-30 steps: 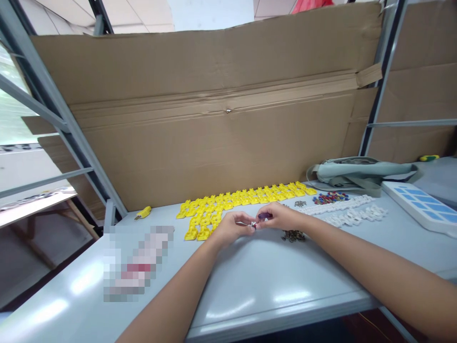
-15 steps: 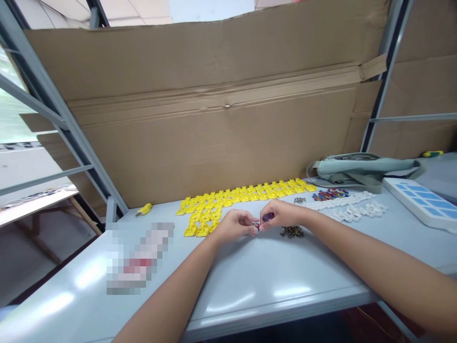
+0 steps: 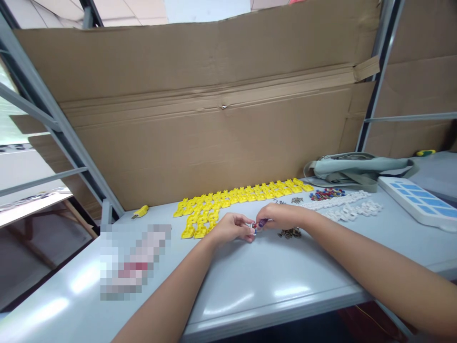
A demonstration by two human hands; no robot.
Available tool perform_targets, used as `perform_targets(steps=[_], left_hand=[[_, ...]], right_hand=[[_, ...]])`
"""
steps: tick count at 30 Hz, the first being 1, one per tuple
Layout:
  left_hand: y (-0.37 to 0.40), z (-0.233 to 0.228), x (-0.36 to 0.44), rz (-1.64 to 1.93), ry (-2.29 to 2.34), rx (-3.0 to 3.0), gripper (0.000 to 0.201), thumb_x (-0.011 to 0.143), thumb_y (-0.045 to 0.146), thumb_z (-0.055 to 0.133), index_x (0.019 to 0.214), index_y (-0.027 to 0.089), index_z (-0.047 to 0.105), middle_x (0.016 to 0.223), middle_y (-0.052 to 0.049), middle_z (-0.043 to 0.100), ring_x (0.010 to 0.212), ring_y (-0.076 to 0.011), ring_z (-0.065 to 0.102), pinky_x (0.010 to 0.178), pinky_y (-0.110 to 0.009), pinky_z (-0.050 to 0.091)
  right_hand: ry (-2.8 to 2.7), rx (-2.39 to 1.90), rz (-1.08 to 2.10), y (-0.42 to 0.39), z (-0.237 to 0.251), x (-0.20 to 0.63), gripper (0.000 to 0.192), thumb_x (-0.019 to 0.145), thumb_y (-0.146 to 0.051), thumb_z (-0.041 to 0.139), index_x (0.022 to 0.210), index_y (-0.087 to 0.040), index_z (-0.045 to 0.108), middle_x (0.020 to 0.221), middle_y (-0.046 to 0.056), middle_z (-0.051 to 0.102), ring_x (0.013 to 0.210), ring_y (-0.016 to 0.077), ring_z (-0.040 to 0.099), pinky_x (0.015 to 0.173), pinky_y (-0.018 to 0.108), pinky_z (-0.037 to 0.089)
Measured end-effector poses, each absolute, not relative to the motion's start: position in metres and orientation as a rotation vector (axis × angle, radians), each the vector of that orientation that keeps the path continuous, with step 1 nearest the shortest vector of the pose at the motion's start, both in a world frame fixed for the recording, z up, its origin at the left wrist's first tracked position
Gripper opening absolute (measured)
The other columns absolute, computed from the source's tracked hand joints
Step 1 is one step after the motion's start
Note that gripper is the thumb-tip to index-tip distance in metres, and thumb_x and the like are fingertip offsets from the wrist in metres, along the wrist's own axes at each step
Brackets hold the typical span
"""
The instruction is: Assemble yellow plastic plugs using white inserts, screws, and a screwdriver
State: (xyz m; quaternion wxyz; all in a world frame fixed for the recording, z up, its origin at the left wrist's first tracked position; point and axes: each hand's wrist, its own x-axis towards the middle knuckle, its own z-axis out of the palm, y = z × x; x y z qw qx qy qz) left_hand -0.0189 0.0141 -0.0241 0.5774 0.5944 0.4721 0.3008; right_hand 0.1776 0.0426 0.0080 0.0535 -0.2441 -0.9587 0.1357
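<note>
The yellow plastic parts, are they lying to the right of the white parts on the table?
No, the yellow plastic parts lie left of the white parts.

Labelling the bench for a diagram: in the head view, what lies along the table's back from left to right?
Single yellow piece → rows of yellow parts → red and blue bits → white parts → white-and-blue tray.

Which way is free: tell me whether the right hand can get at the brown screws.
Probably yes: the right hand sits just behind the brown screws, with bare table around them, though its fingers pinch a small purple part.
</note>
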Motion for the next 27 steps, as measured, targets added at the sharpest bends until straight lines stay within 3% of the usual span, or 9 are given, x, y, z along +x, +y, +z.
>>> perform_targets(steps=[5, 8, 15, 27], left_hand=[[0.009, -0.016, -0.016, 0.617, 1.213, 1.662, 0.027, 0.062, 0.028, 0.067, 0.084, 0.012, 0.065, 0.057, 0.0, 0.059, 0.047, -0.0087, 0.051, 0.048, -0.022, 0.041], [0.005, -0.012, -0.016, 0.603, 1.314, 1.855, 0.029, 0.065, 0.033, 0.063, 0.087, 0.014, 0.066, 0.065, -0.001, 0.06, 0.048, -0.0083, 0.048, 0.044, -0.02, 0.036], [0.004, -0.014, -0.016, 0.652, 1.413, 2.143, 0.025, 0.071, 0.032, 0.057, 0.087, 0.018, 0.069, 0.088, -0.006, 0.066, 0.073, -0.0169, 0.058, 0.065, -0.025, 0.042], [0.004, -0.015, -0.014, 0.632, 1.46, 2.227, 0.02, 0.074, 0.028, 0.053, 0.081, 0.018, 0.068, 0.081, -0.006, 0.063, 0.073, -0.018, 0.054, 0.069, -0.028, 0.041]], right_hand=[[-2.92, -0.775, 0.382, 0.044, 0.009, 0.181, 0.022, 0.073, -0.011, 0.046, 0.079, -0.015, 0.067, 0.075, 0.004, 0.065, 0.061, 0.0108, 0.05, 0.058, 0.02, 0.035], [-2.891, -0.825, 0.466, 0.049, 0.01, 0.19, 0.02, 0.074, -0.017, 0.048, 0.08, -0.016, 0.067, 0.074, 0.003, 0.064, 0.059, 0.0101, 0.049, 0.055, 0.02, 0.034], [-2.85, -1.151, 0.488, 0.058, 0.027, 0.228, 0.029, 0.071, -0.038, 0.056, 0.054, -0.015, 0.055, 0.048, -0.004, 0.039, 0.044, 0.0059, 0.027, 0.043, 0.021, 0.02], [-2.819, -1.228, 0.643, 0.052, 0.033, 0.237, 0.017, 0.064, -0.026, 0.06, 0.052, -0.016, 0.053, 0.048, -0.005, 0.04, 0.046, 0.0063, 0.032, 0.042, 0.021, 0.022]])
